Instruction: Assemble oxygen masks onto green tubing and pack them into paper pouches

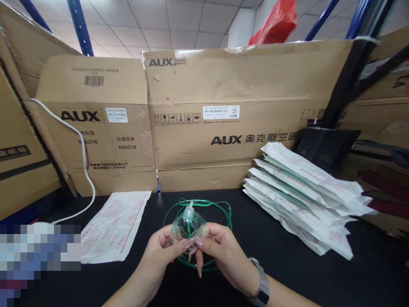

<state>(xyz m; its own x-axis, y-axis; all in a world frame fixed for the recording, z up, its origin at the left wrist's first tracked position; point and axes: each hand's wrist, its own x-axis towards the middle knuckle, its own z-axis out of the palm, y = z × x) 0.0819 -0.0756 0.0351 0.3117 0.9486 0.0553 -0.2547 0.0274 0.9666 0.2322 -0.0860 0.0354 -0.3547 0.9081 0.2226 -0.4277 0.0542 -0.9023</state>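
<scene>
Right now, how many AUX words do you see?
3: AUX on the left box; AUX top and AUX middle on the right box. Others may be hidden.

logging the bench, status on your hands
Left hand and right hand both holding clear oxygen mask. Green tubing looped around it. Stacked white pouches to the right, not touching.

Flat, bright light from the ceiling [166, 21] fills my remote feed, throwing glare on the clear mask [189, 226] and only soft shadow on the black table [319, 273]. I see wide-angle distortion bending the blue racks [79, 25] at the frame's edges; a pixelated patch [38, 260] obscures the lower left.
</scene>
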